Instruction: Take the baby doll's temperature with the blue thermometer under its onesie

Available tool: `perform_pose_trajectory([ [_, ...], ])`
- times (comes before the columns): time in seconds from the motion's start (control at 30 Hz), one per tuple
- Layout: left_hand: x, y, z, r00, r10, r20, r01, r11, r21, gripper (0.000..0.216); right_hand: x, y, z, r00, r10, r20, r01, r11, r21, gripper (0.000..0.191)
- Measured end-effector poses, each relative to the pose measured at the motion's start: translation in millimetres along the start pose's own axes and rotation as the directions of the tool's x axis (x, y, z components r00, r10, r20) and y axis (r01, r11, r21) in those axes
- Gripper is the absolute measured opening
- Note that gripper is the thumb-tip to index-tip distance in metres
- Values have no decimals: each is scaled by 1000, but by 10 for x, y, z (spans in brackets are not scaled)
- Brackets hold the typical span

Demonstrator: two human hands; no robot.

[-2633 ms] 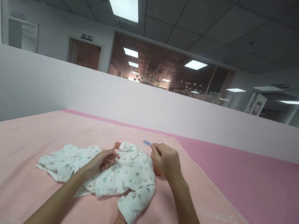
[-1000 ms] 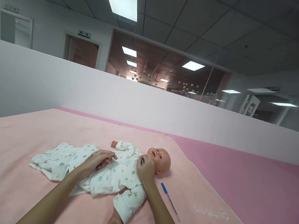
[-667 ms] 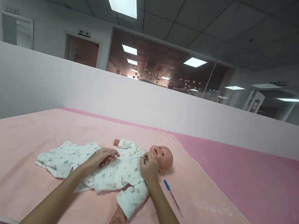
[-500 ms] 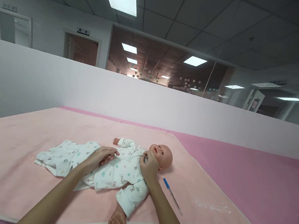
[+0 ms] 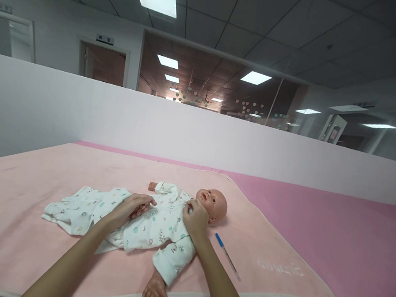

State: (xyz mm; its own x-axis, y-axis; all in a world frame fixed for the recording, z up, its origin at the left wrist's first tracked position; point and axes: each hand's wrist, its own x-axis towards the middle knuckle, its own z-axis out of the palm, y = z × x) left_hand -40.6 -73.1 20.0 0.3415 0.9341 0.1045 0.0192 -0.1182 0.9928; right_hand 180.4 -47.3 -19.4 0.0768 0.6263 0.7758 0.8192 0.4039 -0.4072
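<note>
Relocated since the earliest frame: the right hand (image 5: 196, 217), from over the head of the doll (image 5: 217, 204) to the collar area; and the blue-capped pen (image 5: 227, 256), from a blur at the right fingertips to the blanket (image 5: 279, 247). The left hand (image 5: 132, 207) keeps nearly the same position on the front of the printed white garment (image 5: 155, 226).

Occluded areas: the right hand covers part of the collar, the neck and the near shoulder; the left hand and forearm cover the waist. Both forearms are cut off by the bottom edge, and the blanket runs out of view at the left. The white lettering (image 5: 280, 268) on the blanket and the sign (image 5: 104, 39) above the doorway are not legible.

Right hand state: fingers bunched at the collar, just below the chin. A small pale patch (image 5: 190, 209) shows between them; whether it is cloth, a nail or a separate part cannot be told, nor can the exact closure. Left hand state: palm down, fingers loosely curled, index fingertip extended toward the chest. Its underside is hidden, so any hold on the cloth cannot be confirmed.

Doll position: on its back on the blanket, head to the right of the right hand, torso between and beneath both hands, near arm extended toward the bottom edge. The pen lies apart from the doll, beside the right forearm.
</note>
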Motion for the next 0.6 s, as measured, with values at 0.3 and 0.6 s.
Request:
perform_pose_trajectory([
  [0.3,24,-21,-7,1000,2,5,-2,1000,5,36,14,-26,-17,999,26,39,-26,1000,11,19],
  [0.6,38,-57,-27,999,-37,-15,37,999,3,38,0,-7,-4,982,-121,-144,130,990,54,22],
])
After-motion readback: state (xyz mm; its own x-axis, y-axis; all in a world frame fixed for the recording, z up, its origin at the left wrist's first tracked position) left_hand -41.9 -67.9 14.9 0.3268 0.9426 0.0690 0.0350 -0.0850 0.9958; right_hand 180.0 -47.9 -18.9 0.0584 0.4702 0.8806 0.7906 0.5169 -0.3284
